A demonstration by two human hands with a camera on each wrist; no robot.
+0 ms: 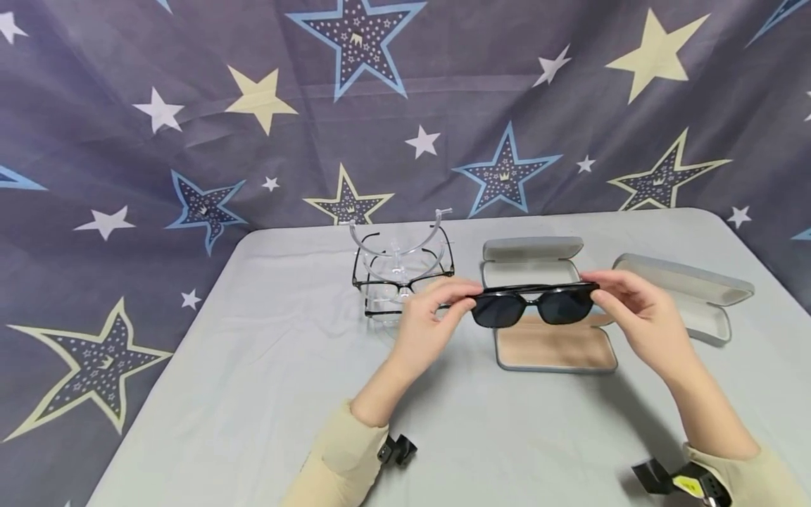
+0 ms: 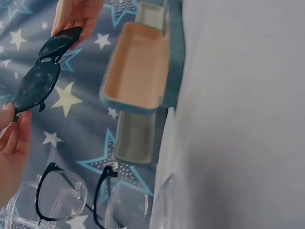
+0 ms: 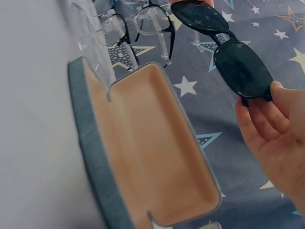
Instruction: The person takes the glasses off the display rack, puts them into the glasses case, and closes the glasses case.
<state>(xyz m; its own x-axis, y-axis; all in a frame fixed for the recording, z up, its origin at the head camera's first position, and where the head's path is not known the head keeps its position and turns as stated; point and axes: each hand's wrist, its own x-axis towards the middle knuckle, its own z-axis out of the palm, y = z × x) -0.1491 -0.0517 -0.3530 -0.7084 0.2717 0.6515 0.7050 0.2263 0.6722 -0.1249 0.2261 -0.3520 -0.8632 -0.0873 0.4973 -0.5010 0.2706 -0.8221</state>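
Observation:
A pair of black sunglasses (image 1: pixel 532 305) with dark lenses is held up between both hands, lenses toward me. My left hand (image 1: pixel 432 318) pinches one end of the frame between thumb and fingers. At the other end, my right hand (image 1: pixel 640 317) pinches the frame's corner; the right wrist view shows its fingers and thumb on that corner. Below the sunglasses lies an open glasses case (image 1: pixel 556 348) with a peach lining, its far part partly hidden behind them. The left wrist view shows the same sunglasses (image 2: pixel 39 83) apart from the case (image 2: pixel 136 67).
Left of the hands, a clear display stand (image 1: pixel 395 264) carries black-framed eyeglasses (image 1: pixel 380 284). Behind the sunglasses stands an open grey case (image 1: pixel 532 248), and another open case (image 1: pixel 687 278) sits to the right. A star-patterned curtain (image 1: pixel 443 105) hangs behind the white-covered table (image 1: pixel 266 394).

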